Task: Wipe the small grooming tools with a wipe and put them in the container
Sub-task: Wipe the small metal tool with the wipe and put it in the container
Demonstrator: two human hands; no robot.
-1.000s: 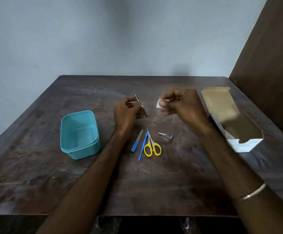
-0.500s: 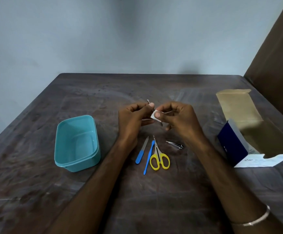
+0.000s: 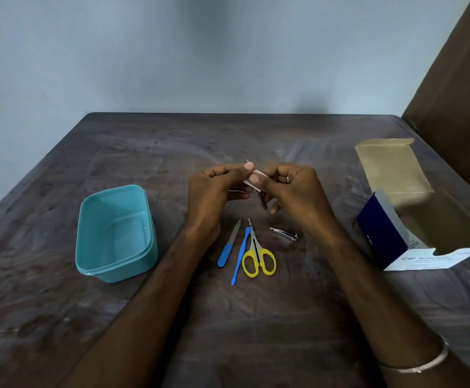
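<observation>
Head view: dark, scuffed wooden table (image 3: 256, 317) set against a pale blue wall. Left hand (image 3: 214, 191) raised above the table centre, fingers curled, thumb and forefinger pinching a thin metal grooming tool (image 3: 261, 198), mostly hidden, only a dark tip showing below the fingers. Right hand (image 3: 292, 191) touching the left, fingers curled, thumb pinching a small white folded wipe (image 3: 252, 182) against the tool. Empty teal rectangular plastic container (image 3: 116, 233) left of the hands, well apart from them, lidless and upright. Nearer the viewer than the hands, lying flat side by side: blue-handled metal nail file (image 3: 229, 245), slim blue plastic stick tool (image 3: 240, 254) just right of it, yellow-handled small scissors (image 3: 257, 254) touching or nearly touching the stick, blades pointing away. Silver metal nail clipper (image 3: 284, 234) right of the scissors, apart from them. Open blue-and-white cardboard box (image 3: 413, 219) far right of the hands, lid flap folded back. Thin metal bangle (image 3: 421, 364) on the right wrist.
</observation>
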